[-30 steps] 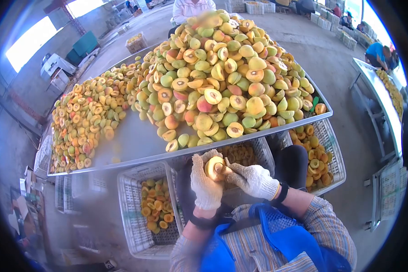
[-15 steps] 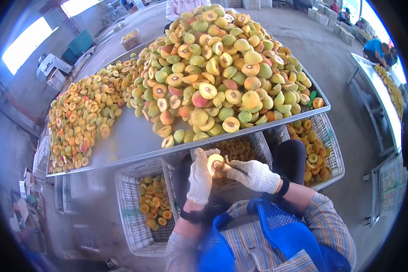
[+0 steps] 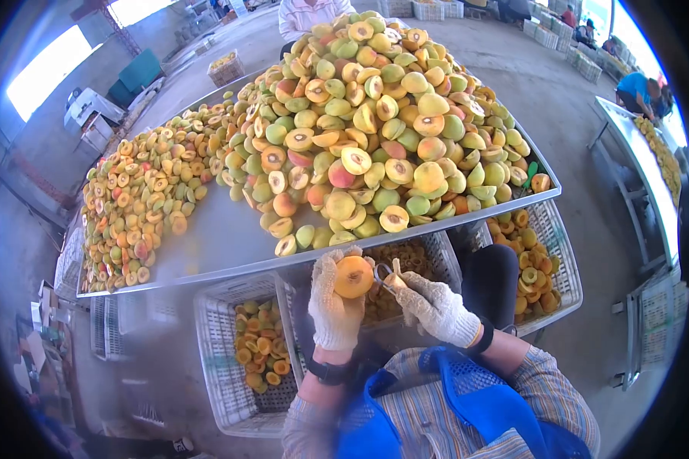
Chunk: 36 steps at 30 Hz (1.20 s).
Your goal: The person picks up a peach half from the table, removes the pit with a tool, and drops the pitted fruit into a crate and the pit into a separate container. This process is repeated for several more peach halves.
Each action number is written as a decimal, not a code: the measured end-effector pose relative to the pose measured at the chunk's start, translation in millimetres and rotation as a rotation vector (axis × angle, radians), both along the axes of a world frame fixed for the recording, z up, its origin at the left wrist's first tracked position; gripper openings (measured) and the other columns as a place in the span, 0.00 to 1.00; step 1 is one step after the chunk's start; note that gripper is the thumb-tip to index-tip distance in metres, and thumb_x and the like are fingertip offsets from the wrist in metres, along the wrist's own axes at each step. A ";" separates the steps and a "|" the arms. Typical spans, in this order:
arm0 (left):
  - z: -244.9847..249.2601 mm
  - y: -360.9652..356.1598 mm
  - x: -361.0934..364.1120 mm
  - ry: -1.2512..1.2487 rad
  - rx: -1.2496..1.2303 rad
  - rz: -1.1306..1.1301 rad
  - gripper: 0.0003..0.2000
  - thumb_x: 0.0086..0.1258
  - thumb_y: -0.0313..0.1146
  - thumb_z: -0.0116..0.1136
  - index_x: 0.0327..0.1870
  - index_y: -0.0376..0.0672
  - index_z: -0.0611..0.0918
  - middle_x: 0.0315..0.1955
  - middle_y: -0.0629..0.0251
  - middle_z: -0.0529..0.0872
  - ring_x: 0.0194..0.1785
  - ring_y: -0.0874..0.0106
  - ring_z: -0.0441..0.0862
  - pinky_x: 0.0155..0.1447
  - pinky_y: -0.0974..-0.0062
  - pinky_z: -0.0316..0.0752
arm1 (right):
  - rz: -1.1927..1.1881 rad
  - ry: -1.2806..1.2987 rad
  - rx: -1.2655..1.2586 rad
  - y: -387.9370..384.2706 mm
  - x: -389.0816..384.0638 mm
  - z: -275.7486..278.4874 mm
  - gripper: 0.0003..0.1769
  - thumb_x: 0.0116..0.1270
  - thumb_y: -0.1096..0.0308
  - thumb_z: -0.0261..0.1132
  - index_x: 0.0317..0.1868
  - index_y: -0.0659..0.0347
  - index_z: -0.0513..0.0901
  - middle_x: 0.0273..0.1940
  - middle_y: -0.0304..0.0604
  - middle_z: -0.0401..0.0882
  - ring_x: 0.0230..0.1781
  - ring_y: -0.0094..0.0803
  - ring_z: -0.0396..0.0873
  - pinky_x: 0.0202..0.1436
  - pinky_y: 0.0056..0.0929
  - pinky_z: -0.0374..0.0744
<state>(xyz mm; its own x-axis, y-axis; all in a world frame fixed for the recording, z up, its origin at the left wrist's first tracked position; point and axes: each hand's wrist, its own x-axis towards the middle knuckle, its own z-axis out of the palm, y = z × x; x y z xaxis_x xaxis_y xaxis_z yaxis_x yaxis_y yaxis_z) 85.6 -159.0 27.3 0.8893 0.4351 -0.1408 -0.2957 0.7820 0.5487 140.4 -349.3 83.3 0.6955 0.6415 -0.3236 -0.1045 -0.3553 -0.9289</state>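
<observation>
My left hand (image 3: 334, 314), in a whitish knit glove, is closed around a peach half (image 3: 352, 275). A brown spot marks the middle of the peach's side facing up. My right hand (image 3: 441, 312), gloved the same way, grips a small pitting tool with a metal wire loop (image 3: 382, 273). The loop sits just right of the peach, with a narrow gap between them. Both hands are in front of the metal table's edge, over a crate (image 3: 445, 258) holding scraps that look like pits and trimmings.
Halved peaches (image 3: 375, 145) are heaped on the metal table (image 3: 214, 229). A white crate of cut peaches (image 3: 220, 367) stands lower left, another crate (image 3: 565, 264) at right. A green-handled tool (image 3: 531, 173) lies near the table's right corner. A person (image 3: 302, 19) is behind the heap.
The tool's tip was against the peach half and is now drawn away to the right. My left hand has turned the peach, so a different side faces up.
</observation>
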 end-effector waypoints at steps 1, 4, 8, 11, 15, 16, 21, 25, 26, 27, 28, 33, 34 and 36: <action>0.6 -4.3 2.2 -0.008 -0.035 0.034 0.15 0.76 0.37 0.56 0.58 0.40 0.78 0.58 0.51 0.80 0.61 0.54 0.79 0.67 0.53 0.74 | 0.009 -0.006 0.001 -0.3 -2.9 -1.2 0.27 0.77 0.50 0.60 0.68 0.56 0.76 0.25 0.35 0.81 0.20 0.20 0.78 0.26 0.24 0.76; 11.6 -17.3 2.9 -0.010 -0.022 0.027 0.17 0.76 0.36 0.55 0.61 0.38 0.77 0.58 0.50 0.79 0.64 0.54 0.77 0.69 0.54 0.73 | 0.006 0.004 -0.049 0.7 -2.7 -7.9 0.26 0.77 0.49 0.59 0.67 0.57 0.77 0.26 0.39 0.83 0.22 0.26 0.82 0.28 0.28 0.79; 10.8 -24.6 1.3 -0.050 0.013 -0.016 0.20 0.75 0.36 0.54 0.64 0.35 0.75 0.58 0.51 0.80 0.63 0.54 0.77 0.70 0.54 0.72 | 0.100 -0.524 -0.064 -0.5 -1.3 -29.1 0.22 0.75 0.57 0.59 0.64 0.59 0.78 0.45 0.55 0.83 0.37 0.49 0.86 0.38 0.41 0.83; 12.4 -30.8 0.9 -0.086 0.104 -0.003 0.21 0.74 0.36 0.53 0.64 0.33 0.75 0.57 0.51 0.80 0.62 0.55 0.77 0.70 0.56 0.72 | 0.134 -0.513 -0.145 1.1 -1.0 -29.6 0.20 0.75 0.65 0.58 0.63 0.61 0.77 0.57 0.60 0.79 0.44 0.56 0.84 0.44 0.46 0.83; 6.5 -34.8 1.2 -0.066 0.160 0.049 0.19 0.80 0.41 0.48 0.59 0.33 0.77 0.55 0.51 0.81 0.57 0.56 0.80 0.66 0.57 0.75 | 0.007 -0.369 -0.156 7.6 -0.7 -40.4 0.28 0.77 0.45 0.57 0.64 0.57 0.79 0.45 0.58 0.87 0.47 0.55 0.85 0.47 0.45 0.83; 4.4 -35.4 2.1 -0.044 0.162 0.073 0.19 0.82 0.42 0.45 0.57 0.35 0.79 0.53 0.51 0.82 0.55 0.57 0.81 0.64 0.57 0.77 | 0.008 -0.370 -0.157 7.9 0.7 -50.8 0.28 0.77 0.45 0.57 0.64 0.57 0.79 0.45 0.58 0.87 0.47 0.55 0.85 0.47 0.45 0.83; 2.6 -35.7 3.4 0.084 0.112 0.100 0.23 0.82 0.51 0.46 0.48 0.36 0.81 0.45 0.52 0.85 0.48 0.58 0.83 0.56 0.60 0.80 | 0.080 -0.337 -0.055 4.7 -4.1 -57.8 0.30 0.77 0.45 0.56 0.65 0.61 0.78 0.46 0.57 0.86 0.49 0.54 0.85 0.49 0.43 0.82; 32.3 -32.7 3.5 0.085 0.019 0.048 0.26 0.79 0.58 0.48 0.34 0.41 0.81 0.35 0.56 0.84 0.41 0.59 0.83 0.48 0.59 0.80 | 0.101 0.098 0.120 5.9 -16.8 -32.6 0.30 0.77 0.45 0.58 0.66 0.60 0.78 0.40 0.52 0.88 0.38 0.45 0.89 0.41 0.37 0.83; 34.3 -30.4 3.5 0.005 -0.008 0.035 0.28 0.79 0.60 0.46 0.30 0.42 0.80 0.33 0.57 0.83 0.40 0.59 0.82 0.46 0.58 0.78 | 0.112 0.094 0.122 6.9 -16.1 -26.9 0.30 0.77 0.45 0.58 0.66 0.60 0.78 0.40 0.52 0.88 0.38 0.45 0.89 0.41 0.37 0.83; 33.9 -27.5 4.8 -0.031 -0.015 0.036 0.30 0.79 0.59 0.47 0.24 0.42 0.78 0.30 0.58 0.82 0.40 0.57 0.82 0.47 0.57 0.79 | 0.127 0.040 0.064 8.0 -14.2 -22.9 0.31 0.77 0.44 0.58 0.67 0.59 0.78 0.36 0.49 0.88 0.32 0.38 0.87 0.37 0.34 0.82; 35.1 -26.4 6.2 -0.037 -0.010 0.047 0.30 0.79 0.59 0.47 0.24 0.42 0.78 0.30 0.58 0.82 0.40 0.57 0.82 0.47 0.57 0.79 | 0.138 -0.012 0.008 8.5 -13.4 -21.3 0.31 0.77 0.44 0.59 0.67 0.59 0.77 0.33 0.46 0.87 0.26 0.32 0.85 0.32 0.30 0.81; 34.9 -17.8 2.9 0.064 0.198 0.106 0.29 0.80 0.57 0.48 0.25 0.41 0.79 0.30 0.57 0.84 0.34 0.59 0.83 0.45 0.61 0.81 | 0.176 -0.170 0.036 12.2 -8.3 -39.3 0.30 0.77 0.44 0.58 0.67 0.58 0.78 0.30 0.47 0.86 0.24 0.32 0.85 0.31 0.32 0.80; 36.5 -16.5 0.3 0.007 0.267 0.042 0.27 0.80 0.56 0.49 0.26 0.42 0.80 0.32 0.58 0.85 0.36 0.60 0.84 0.45 0.62 0.81 | 0.166 -0.289 0.048 13.6 -8.5 -42.1 0.28 0.77 0.45 0.58 0.65 0.57 0.79 0.32 0.51 0.86 0.27 0.39 0.85 0.31 0.37 0.81; 41.5 -23.4 -0.2 0.147 0.323 0.105 0.27 0.80 0.56 0.48 0.30 0.39 0.82 0.33 0.57 0.86 0.36 0.62 0.85 0.44 0.65 0.82 | 0.150 -0.528 0.074 15.8 -8.2 -45.8 0.24 0.77 0.48 0.58 0.62 0.55 0.81 0.35 0.58 0.86 0.33 0.53 0.86 0.32 0.46 0.82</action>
<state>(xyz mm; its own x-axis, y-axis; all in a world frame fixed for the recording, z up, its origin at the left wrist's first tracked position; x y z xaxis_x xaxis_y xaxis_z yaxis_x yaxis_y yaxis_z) 85.4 -182.3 68.8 0.8180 0.5656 -0.1044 -0.2648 0.5315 0.8046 132.2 -333.4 37.5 0.6504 0.7537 0.0942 0.4287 -0.2618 -0.8647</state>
